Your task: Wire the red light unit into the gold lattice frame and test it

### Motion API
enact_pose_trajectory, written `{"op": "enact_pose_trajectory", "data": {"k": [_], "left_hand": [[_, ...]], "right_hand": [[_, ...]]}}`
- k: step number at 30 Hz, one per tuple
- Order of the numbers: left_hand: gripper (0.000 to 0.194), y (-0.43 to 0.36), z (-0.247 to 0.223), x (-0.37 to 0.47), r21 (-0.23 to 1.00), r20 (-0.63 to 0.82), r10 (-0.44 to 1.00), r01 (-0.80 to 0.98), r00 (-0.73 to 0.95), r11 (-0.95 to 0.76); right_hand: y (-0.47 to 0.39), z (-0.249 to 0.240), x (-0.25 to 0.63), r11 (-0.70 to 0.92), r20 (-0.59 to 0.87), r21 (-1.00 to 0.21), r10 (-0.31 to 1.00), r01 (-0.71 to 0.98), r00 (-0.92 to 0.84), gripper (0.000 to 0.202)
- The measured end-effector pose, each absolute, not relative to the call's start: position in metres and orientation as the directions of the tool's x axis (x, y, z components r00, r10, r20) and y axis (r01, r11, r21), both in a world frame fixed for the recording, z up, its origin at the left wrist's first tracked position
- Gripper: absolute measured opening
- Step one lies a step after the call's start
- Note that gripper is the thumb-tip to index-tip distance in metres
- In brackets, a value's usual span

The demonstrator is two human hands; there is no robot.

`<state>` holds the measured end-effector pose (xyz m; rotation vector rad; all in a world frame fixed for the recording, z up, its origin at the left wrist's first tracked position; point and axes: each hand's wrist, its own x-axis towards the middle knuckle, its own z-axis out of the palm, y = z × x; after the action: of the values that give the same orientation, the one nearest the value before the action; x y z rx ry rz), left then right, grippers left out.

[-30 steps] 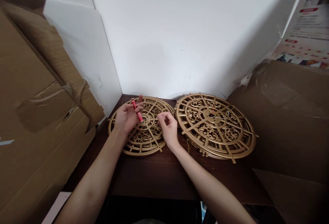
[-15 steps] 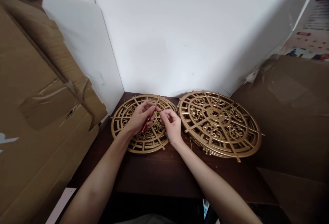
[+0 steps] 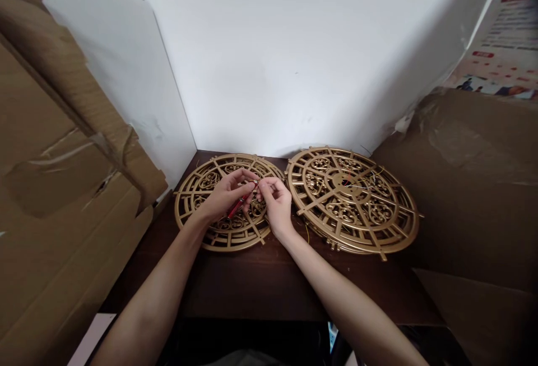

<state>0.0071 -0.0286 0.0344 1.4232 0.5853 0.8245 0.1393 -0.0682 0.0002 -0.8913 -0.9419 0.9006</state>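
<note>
Red tool point(image 3: 233, 209): over mid L gold disc point(image 3: 229, 249), btwn L thumb & fingers; long axis slanted, upper end twd R fingertips.
L hand point(image 3: 225, 195): over disc's L half, gripping tool; nearer hand.
R hand point(image 3: 278, 202): over disc's R edge, thumb & finger pinched nr tool's upper end; contents, can't tell.

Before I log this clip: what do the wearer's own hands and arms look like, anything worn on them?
The left hand and right hand are ungloved. The left forearm and right forearm are slim, with no sleeve, watch or bracelet visible. Some fingers are hidden, so rings can't be ruled out.
</note>
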Motion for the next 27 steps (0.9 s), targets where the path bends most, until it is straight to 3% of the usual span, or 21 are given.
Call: {"op": "enact_pose_trajectory", "data": {"k": [12, 27], "left_hand": [[0.022, -0.0260, 0.0349, 0.0092, 0.979, 0.118, 0.862, -0.204, 0.493, -0.018], [0.031, -0.0311, 0.0401, 0.0081, 0.988, 0.079, 0.856, -0.152, 0.512, -0.001]], "right_hand": [[-0.0687, 0.0011, 0.1394, 0.327, 0.263, -0.920, 0.924, -0.218, 0.277, 0.020], [-0.0691, 0.0029, 0.1398, 0.316, 0.243, -0.918, 0.925, -0.238, 0.291, 0.017]]}}
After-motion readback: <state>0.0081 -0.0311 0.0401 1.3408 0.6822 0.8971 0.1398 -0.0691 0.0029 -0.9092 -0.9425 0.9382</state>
